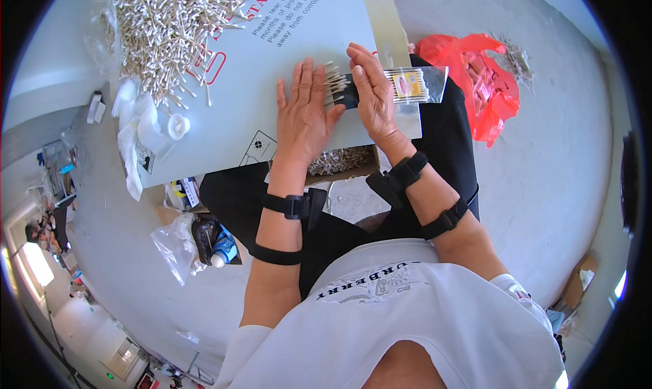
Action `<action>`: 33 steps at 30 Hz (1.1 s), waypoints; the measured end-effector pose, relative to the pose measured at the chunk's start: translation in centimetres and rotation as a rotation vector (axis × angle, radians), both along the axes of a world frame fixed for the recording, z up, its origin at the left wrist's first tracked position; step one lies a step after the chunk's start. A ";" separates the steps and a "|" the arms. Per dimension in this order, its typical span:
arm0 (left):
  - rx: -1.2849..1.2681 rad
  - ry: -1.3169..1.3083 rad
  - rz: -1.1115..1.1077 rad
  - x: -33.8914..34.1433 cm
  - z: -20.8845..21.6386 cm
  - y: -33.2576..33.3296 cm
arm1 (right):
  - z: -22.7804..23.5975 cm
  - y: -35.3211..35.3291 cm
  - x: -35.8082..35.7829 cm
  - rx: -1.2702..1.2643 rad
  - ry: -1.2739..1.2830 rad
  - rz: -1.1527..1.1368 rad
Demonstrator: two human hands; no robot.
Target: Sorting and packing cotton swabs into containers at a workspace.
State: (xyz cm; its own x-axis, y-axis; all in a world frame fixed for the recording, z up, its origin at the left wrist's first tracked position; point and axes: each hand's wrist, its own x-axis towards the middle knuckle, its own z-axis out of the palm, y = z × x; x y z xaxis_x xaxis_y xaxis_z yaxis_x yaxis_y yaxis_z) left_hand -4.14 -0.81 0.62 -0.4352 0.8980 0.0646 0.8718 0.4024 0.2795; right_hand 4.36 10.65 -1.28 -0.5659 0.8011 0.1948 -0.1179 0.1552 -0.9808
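Observation:
My left hand (302, 114) lies flat on the board, palm down with its fingers stretched, beside a row of cotton swabs (335, 83). The swabs' white tips stick out of a dark sleeve or holder (350, 95) between my two hands. My right hand (375, 97) rests on its edge across this dark piece, fingers extended and thumb raised. To its right a clear plastic bag (436, 83) with a yellow label (407, 85) and more swabs pokes out past the board's edge. My right palm hides the middle of the bag and holder.
A big heap of loose cotton swabs (173, 32) covers the board's (231, 117) far left. Rolls of white film or tape (153, 127) lie at its left edge. Below is a box of swabs (343, 161). A red plastic bag (499, 97) stands at right; a blue bottle (224, 246) sits lower left.

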 end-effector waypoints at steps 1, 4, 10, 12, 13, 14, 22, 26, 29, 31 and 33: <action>0.034 -0.006 0.042 0.5 0.3 0.0 | 0.0 -0.2 0.0 -0.040 0.029 0.001; -0.011 0.045 0.044 1.7 0.6 0.3 | -0.1 -0.3 0.0 -0.114 0.057 0.030; 0.042 0.014 0.133 2.3 -0.9 0.3 | 0.0 2.0 -0.1 -0.065 -0.084 0.231; 0.045 0.015 0.128 2.2 -0.9 0.3 | 0.5 3.0 -0.6 0.127 -0.233 0.280; 0.052 0.013 0.121 2.3 -0.9 0.3 | 0.6 3.5 -1.0 0.391 -0.262 0.248; 0.052 0.014 0.119 2.3 -0.8 0.3 | 0.7 3.8 -1.3 0.656 -0.289 0.211; 0.043 0.042 0.141 2.3 -1.3 0.0 | -0.3 2.8 -2.4 0.713 -0.424 0.177; 0.033 0.063 0.146 2.5 -1.3 0.0 | 0.1 2.9 -2.7 0.696 -0.458 0.172; 0.035 0.084 0.146 2.6 -1.4 -0.1 | 0.3 3.6 -2.8 0.710 -0.452 0.256; 0.066 0.090 0.119 2.7 -1.5 -0.2 | 0.2 3.9 -2.5 0.737 -0.408 0.300; 0.074 0.092 0.120 2.8 -1.5 -0.3 | 0.2 4.0 -1.8 0.700 -0.344 0.283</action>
